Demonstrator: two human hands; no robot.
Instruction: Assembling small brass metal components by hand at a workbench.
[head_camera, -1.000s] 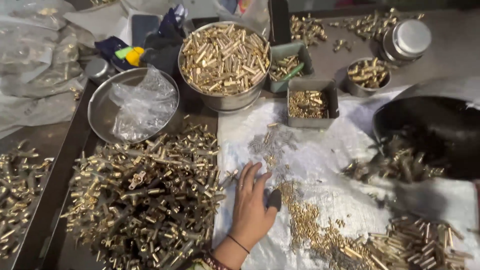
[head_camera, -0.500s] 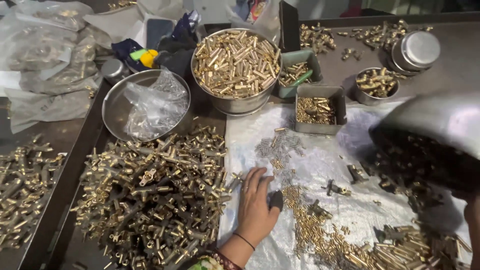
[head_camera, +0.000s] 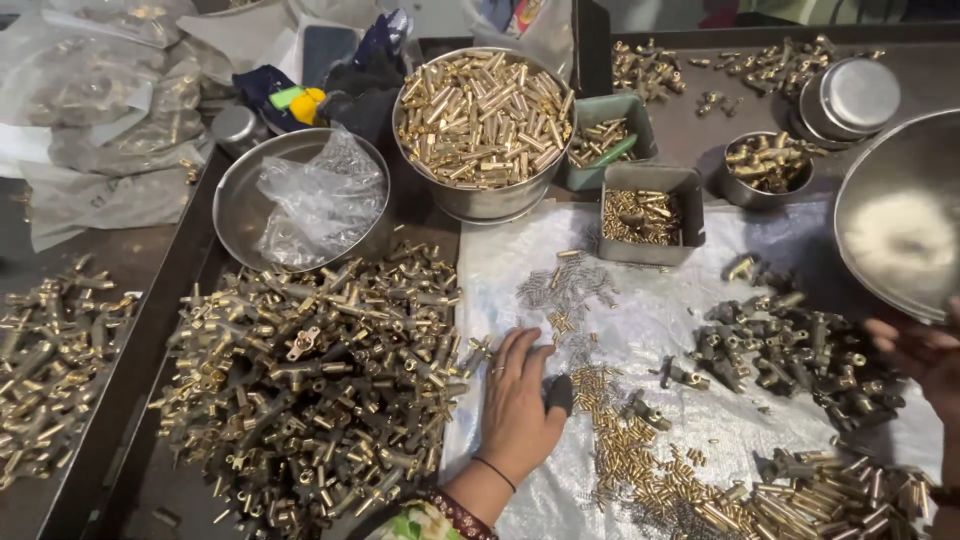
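Since a moment ago our right hand has tipped the steel bowl up, grip closed on its rim; our left hand rests open-fingered, holding nothing, pinning the white sheet.

This was a small metal-parts workshop: the dark tabletop carried heaps of brass fittings, a steel bowl of brass tubes, small sorting trays and a white plastic sheet.
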